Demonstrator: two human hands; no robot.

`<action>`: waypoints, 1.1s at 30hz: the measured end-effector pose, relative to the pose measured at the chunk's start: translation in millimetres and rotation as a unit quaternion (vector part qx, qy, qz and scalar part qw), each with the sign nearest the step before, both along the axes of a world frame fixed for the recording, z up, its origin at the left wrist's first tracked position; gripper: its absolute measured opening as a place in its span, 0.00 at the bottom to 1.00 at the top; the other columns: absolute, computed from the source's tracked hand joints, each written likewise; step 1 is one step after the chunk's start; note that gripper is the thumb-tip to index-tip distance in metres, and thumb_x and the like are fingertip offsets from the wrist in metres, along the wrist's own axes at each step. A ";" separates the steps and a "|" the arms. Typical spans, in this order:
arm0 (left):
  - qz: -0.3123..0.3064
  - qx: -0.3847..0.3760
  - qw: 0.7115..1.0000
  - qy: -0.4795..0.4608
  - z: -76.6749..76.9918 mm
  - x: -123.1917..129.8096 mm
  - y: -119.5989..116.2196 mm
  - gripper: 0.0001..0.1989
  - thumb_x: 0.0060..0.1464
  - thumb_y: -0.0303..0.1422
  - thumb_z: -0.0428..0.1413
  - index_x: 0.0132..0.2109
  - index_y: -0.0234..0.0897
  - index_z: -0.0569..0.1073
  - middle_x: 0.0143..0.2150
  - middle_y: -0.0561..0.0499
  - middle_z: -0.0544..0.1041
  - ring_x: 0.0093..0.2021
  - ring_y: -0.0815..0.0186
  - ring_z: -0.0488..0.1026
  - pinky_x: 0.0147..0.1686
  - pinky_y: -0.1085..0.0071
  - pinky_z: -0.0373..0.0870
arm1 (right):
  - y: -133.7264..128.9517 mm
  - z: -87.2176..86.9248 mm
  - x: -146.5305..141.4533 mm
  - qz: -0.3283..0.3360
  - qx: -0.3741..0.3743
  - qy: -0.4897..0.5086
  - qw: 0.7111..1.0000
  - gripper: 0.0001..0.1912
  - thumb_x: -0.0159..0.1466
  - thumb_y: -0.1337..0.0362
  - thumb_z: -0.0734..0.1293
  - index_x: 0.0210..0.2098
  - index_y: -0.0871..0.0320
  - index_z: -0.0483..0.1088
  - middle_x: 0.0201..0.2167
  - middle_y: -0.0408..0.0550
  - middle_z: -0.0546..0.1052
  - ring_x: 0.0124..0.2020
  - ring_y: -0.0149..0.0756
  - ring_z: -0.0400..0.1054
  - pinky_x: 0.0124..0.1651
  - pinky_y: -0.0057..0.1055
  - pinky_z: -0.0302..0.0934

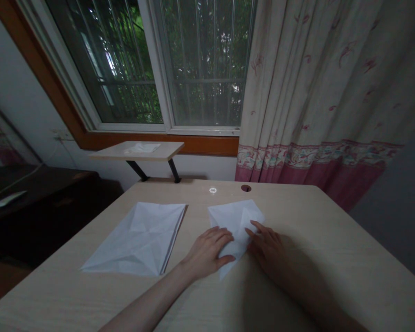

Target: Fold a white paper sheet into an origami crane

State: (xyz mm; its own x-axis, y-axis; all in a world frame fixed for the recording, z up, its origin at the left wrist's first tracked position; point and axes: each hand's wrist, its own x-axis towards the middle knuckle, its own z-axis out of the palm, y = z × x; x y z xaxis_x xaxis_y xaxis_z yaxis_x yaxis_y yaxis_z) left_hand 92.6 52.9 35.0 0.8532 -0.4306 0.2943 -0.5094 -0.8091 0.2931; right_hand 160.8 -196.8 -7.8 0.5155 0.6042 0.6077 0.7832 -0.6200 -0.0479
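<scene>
A folded sheet of white paper [233,219] lies on the desk, with a narrow point toward me and a wider top edge away from me. My left hand [211,251] rests flat on its left side, fingers stretched out and thumb apart. On its right side lies my right hand [268,244], fingers extended and spread, the fingertips touching the paper. Part of the paper's lower right is hidden under that hand. To the left sits a stack of creased white paper [138,242], which neither hand touches.
The pale wooden desk [332,258] has a small round cable hole [246,188] near its back edge. A raised shelf [112,151] on black legs stands at the back left, with white paper [144,147] on it. Behind are a barred window and a curtain [297,92].
</scene>
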 end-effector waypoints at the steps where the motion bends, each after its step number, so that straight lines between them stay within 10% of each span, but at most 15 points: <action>1: 0.000 0.003 1.000 0.002 -0.4 0.2 0.0 0.23 0.60 0.46 0.57 0.58 0.40 0.67 0.59 0.46 0.73 0.60 0.57 0.69 0.64 0.56 0.59 | 0.2 -0.1 -0.1 0.003 0.000 0.004 1.000 0.19 0.69 0.66 0.58 0.59 0.53 0.65 0.59 0.55 0.70 0.59 0.48 0.65 0.55 0.51 0.65; 21: -0.019 0.014 1.000 0.015 7.8 -3.5 -2.2 0.23 0.62 0.47 0.54 0.60 0.44 0.67 0.55 0.46 0.72 0.53 0.55 0.68 0.55 0.58 0.64 | 0.7 -2.9 0.7 0.017 -0.001 0.030 0.999 0.23 0.68 0.71 0.56 0.61 0.54 0.62 0.59 0.53 0.70 0.60 0.43 0.63 0.57 0.49 0.65; 33: -0.044 0.029 0.998 0.021 0.8 -2.3 1.1 0.21 0.64 0.43 0.53 0.62 0.49 0.68 0.67 0.47 0.64 0.66 0.55 0.62 0.63 0.55 0.61 | 1.6 -1.7 -0.7 0.005 -0.002 0.014 1.000 0.23 0.68 0.71 0.55 0.61 0.54 0.62 0.59 0.53 0.71 0.58 0.45 0.65 0.55 0.48 0.65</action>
